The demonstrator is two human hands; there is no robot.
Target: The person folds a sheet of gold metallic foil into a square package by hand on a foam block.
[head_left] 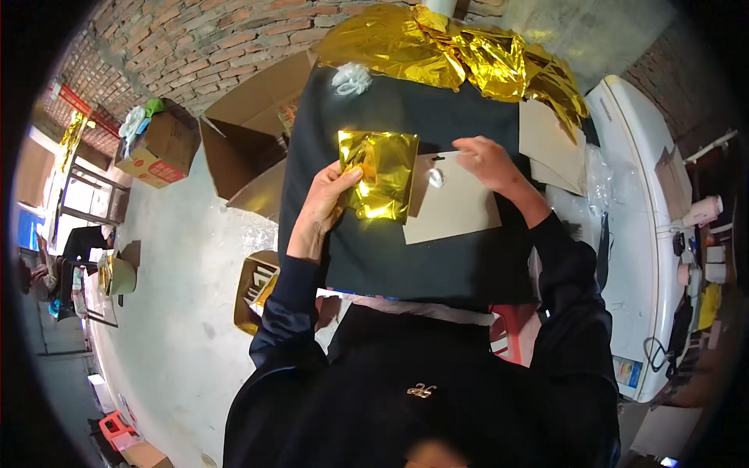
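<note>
My left hand grips a folded square of gold foil by its left edge, thumb on top. The foil is held up over the dark cloth and covers the left part of a beige card. The card lies on the cloth, with a small dark slot near its top and a shiny whitish spot on it. My right hand hovers at the card's upper right corner. Its fingers point left, slightly bent and apart, and no object shows in them.
Crumpled gold foil sheets lie along the table's far edge, near a white string bundle. More beige cards are stacked at the right. A white appliance stands to the right; an open cardboard box is on the left.
</note>
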